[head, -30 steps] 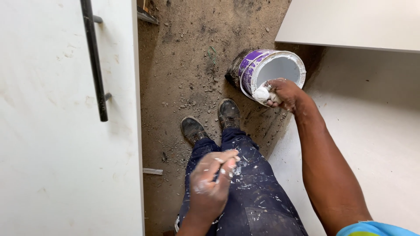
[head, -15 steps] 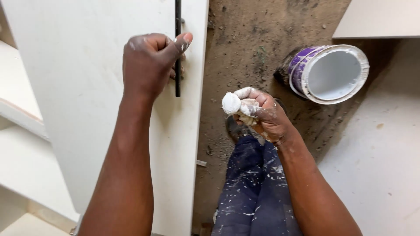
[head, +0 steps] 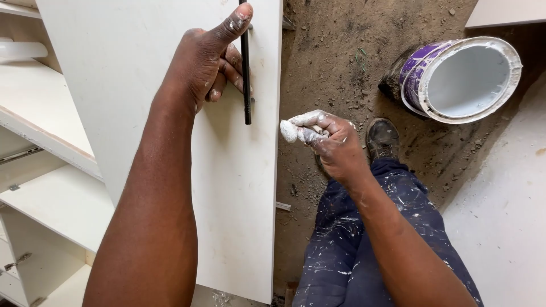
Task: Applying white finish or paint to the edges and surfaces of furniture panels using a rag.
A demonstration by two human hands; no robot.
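Two hands are busy, each with its own job. Your left hand (head: 207, 62) has its fingers curled around the black handle (head: 246, 68) on the white door (head: 239, 187), thumb raised along the bar, which looks like a way to hold the door steady and open. Your right hand (head: 330, 142) hovers just beside the door's edge, its fingers closed on a lump of white filler (head: 288, 131) pinched at the tips, so the paste faces the edge and the palm stays off the panel. That hand is smeared white. A tub (head: 460, 77) with a purple wall lies tipped on the dirt floor (head: 341, 57) to the right, well apart from both hands, with its white inside turned toward you where a reach can get in. Your paint-spattered trousers (head: 369, 239) and one dark shoe (head: 382, 136) show below the right hand. White shelves (head: 51, 199) stand to the left, behind the door.
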